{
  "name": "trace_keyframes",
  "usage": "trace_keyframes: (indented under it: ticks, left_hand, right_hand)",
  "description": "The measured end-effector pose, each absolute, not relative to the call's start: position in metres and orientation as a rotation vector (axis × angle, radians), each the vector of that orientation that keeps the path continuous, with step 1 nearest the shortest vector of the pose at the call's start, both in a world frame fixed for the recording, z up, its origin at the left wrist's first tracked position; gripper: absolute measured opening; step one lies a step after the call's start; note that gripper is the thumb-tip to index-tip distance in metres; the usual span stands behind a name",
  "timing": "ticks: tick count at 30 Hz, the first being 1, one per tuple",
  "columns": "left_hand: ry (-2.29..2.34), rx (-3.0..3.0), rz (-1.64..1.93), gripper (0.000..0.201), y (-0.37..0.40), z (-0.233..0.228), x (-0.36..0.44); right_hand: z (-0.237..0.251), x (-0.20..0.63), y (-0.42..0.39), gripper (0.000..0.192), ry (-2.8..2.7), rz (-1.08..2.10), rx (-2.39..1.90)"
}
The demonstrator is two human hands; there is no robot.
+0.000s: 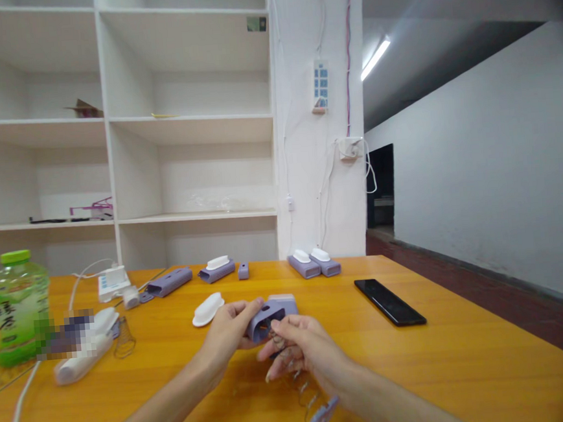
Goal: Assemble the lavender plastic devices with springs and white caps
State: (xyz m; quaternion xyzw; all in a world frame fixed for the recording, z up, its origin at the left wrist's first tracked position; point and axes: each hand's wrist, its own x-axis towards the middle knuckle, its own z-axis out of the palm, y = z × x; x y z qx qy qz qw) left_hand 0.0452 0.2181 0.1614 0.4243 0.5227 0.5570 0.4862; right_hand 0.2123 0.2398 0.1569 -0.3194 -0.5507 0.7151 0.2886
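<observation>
My left hand (231,335) grips a hollow purple plastic housing (289,306) from its left side, with the open end turned toward me. At that opening, my right hand (304,346) pinches the upper end of a metal coil spring (303,391). The spring trails down below my right palm to a flat purple plate (320,420) at its lower end, near the bottom of the view. Part of the spring is hidden behind my right fingers. Just left of my left hand, a white oval cap (208,309) lies on the table.
Several purple housings, one a long piece (170,282), lie along the back of the wooden table (411,370). A black phone (390,301) is at right. On the left are a green bottle (21,309), a loose spring (125,340), a power strip (113,283) and a white cable (26,400).
</observation>
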Motion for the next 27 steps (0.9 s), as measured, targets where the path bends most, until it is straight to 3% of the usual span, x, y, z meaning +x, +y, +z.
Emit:
trace_keyframes:
  ticks: [27]
  left_hand:
    - [1.245,1.199,1.271,0.051,0.2171,0.1565,0.0439]
  right_hand:
    - [0.1539,0.2139,0.237,0.056,-1.398,1.889,-0.834]
